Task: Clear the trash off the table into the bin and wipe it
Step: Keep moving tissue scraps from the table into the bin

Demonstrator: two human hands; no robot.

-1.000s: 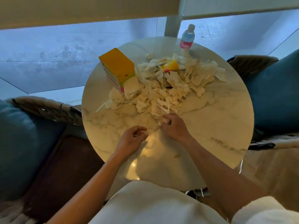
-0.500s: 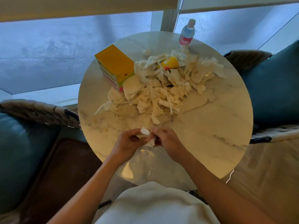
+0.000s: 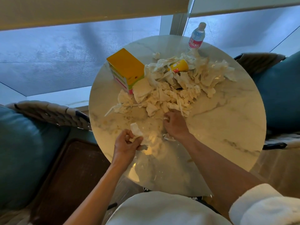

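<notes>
Tissue scraps [image 3: 136, 131] — left hand [image 3: 125, 143]

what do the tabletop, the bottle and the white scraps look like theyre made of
Tabletop: polished marble or a marble-look slab, grey veins, glossy glare. Bottle: clear plastic, see-through with a pink printed label. White scraps: thin tissue or paper, crumpled and torn.

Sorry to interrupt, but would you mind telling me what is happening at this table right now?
A person is gathering trash from a round marble table. The left hand grips a crumpled white tissue wad, while the right hand pinches a scrap at the near edge of a big pile of torn white paper. A yellow box, a yellow paper cup and a clear water bottle remain. No bin is visible.
</notes>
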